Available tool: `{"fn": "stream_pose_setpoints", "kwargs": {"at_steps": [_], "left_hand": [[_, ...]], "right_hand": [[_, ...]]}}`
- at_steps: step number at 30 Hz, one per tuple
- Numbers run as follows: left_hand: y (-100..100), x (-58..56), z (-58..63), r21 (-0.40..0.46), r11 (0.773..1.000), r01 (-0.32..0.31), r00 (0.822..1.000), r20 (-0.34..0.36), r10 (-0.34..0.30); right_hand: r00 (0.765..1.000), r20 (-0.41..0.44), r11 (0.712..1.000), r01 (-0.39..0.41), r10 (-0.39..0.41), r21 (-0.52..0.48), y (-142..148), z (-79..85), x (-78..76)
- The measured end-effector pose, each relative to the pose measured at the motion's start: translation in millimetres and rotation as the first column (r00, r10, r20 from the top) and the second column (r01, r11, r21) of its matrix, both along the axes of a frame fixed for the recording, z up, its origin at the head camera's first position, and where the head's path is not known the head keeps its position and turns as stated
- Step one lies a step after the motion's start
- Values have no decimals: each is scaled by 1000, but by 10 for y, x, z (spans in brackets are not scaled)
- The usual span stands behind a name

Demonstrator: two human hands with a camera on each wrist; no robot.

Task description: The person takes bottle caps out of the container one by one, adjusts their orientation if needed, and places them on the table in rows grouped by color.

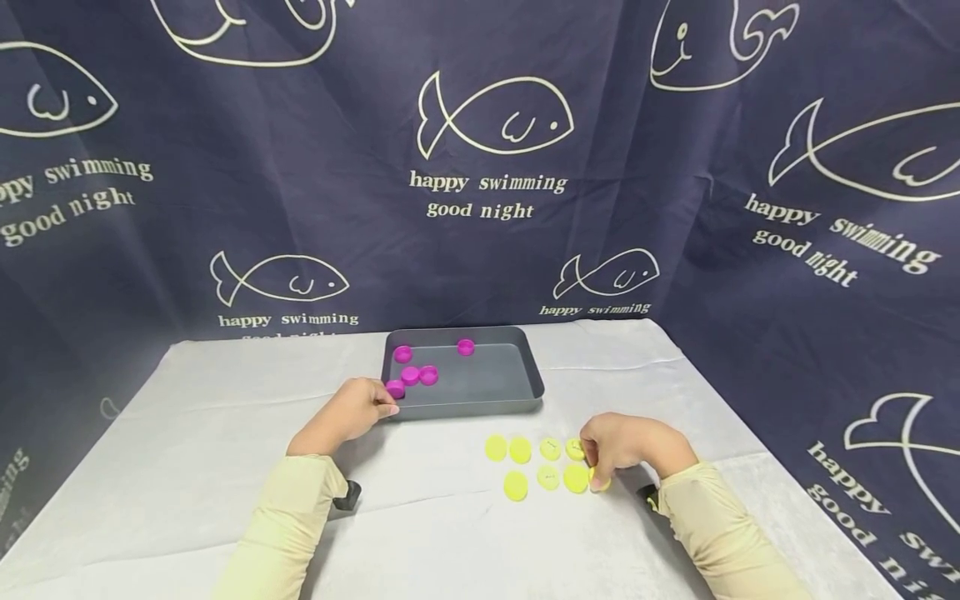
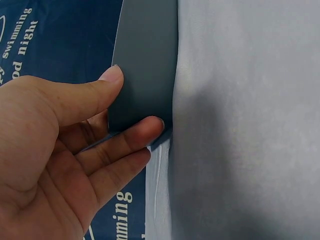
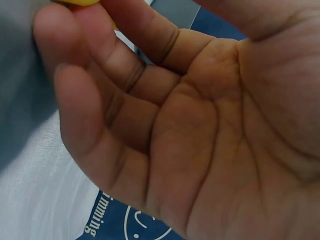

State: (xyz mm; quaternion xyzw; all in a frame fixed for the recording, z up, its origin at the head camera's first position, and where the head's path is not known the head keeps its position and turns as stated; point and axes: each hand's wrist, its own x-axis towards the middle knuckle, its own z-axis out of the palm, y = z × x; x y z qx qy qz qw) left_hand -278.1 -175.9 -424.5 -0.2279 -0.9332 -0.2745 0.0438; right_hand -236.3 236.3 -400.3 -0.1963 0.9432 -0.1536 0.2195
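My left hand grips the near left corner of a dark grey rectangular tray. In the left wrist view the thumb lies against the tray wall, with the other fingers around the corner. Several magenta round caps lie inside the tray, mostly on its left side. On the cloth at the right, my right hand pinches a yellow round cap at the end of the nearer row. Only a yellow edge shows in the right wrist view; the fingers hide the rest.
Several other yellow caps lie in two rough rows in front of the tray, left of my right hand. A white cloth covers the table. Dark blue fish-print curtains stand behind and at both sides.
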Motion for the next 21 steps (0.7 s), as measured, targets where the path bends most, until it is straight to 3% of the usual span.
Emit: {"fn": "stream_pose_setpoints", "kwargs": {"at_steps": [21], "left_hand": [[5,-31,-36,-20,1000,-1,1000,4,1]], "right_hand": [[999,44,999,-6,8,-50,49,-25,-26]]}}
